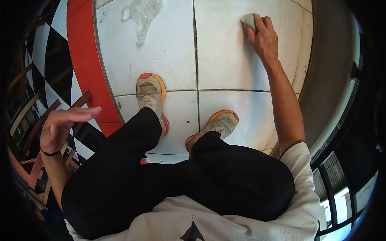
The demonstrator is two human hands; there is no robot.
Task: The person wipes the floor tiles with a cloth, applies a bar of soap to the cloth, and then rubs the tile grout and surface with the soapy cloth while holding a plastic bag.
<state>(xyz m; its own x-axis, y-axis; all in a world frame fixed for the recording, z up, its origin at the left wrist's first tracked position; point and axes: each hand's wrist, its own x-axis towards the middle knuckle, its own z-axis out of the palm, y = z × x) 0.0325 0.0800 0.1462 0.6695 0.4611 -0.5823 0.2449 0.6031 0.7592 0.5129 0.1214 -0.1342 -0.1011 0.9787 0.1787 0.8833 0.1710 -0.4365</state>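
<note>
At the upper right, my right hand (266, 39) is closed round a small grey-green sponge (250, 21), its fingers wrapped over one side. The sponge is at the white floor tiles (229, 52), where a shadow falls beside the hand and forearm. My left hand (64, 124), with a dark band at its wrist, is held out beside my left knee. Its fingers are stretched out and nothing is in it. My two shoes (150, 90) stand flat on the tiles between the hands.
A crumpled clear plastic bag (141, 15) lies on the tiles at the upper left. A red border strip (86, 52) runs along the left, beside a black-and-white checkered floor (56, 60) and wooden furniture (34, 132). A dark grey ledge (331, 80) edges the tiles on the right.
</note>
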